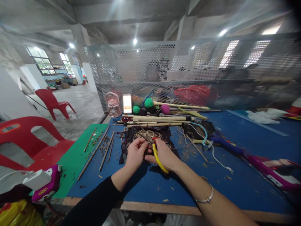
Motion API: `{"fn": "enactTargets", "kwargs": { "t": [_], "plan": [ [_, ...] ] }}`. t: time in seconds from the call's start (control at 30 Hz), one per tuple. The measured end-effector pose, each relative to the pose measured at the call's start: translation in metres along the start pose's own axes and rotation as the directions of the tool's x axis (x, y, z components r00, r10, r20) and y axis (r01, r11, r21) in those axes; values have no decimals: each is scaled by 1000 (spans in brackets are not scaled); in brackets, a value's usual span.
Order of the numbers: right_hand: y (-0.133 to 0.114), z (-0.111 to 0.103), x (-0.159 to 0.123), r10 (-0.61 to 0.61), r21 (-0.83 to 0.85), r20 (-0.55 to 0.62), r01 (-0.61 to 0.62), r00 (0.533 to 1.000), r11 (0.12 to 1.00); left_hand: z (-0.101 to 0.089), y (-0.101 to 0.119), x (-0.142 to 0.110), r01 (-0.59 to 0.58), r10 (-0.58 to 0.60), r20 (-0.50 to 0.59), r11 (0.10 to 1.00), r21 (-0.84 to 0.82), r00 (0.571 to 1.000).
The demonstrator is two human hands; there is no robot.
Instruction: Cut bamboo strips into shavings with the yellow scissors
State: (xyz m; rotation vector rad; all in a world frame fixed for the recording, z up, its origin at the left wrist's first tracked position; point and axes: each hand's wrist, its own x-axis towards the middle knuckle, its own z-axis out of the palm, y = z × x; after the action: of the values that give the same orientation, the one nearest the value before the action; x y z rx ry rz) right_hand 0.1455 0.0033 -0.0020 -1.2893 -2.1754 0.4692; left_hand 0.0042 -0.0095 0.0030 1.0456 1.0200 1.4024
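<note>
Both my hands meet over the middle of the blue table [235, 175]. My right hand [164, 153] is closed on a tool with yellow handles [158, 159] and a red part near its head. My left hand [135, 153] has its fingers pinched together next to the tool's head, on something too small to make out. Just beyond my hands lies a dark cloth [164, 133] heaped with wood shavings [145, 135]. Bamboo sticks [155, 118] lie across the table behind it.
Thin sticks [94, 153] lie on the table's left, by a green mat [75, 157]. Balls of yarn [148, 103] and a pink bottle [113, 104] stand before a perforated metal screen [188, 69]. Red plastic chairs [33, 141] stand left. White cord [213, 153] and purple tools [258, 163] lie right.
</note>
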Motion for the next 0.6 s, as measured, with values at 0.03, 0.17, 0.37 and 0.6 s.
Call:
{"fn": "enactTargets", "kwargs": {
  "t": [0.03,0.17,0.37,0.6],
  "plan": [
    [-1,0,0,5,12,5,-5,1000,1000,0,0,0,-19,20,-22,1000,15,1000],
    [-2,0,1,3,43,17,-4,1000,999,0,0,-1,-52,57,-71,996,69,996],
    [-2,-1,1,14,12,28,-14,1000,1000,-1,-1,-2,-63,70,-61,992,113,996],
    [-1,6,0,136,45,-7,-136,991,990,0,0,-3,-90,96,-42,987,130,994]
  ]
}}
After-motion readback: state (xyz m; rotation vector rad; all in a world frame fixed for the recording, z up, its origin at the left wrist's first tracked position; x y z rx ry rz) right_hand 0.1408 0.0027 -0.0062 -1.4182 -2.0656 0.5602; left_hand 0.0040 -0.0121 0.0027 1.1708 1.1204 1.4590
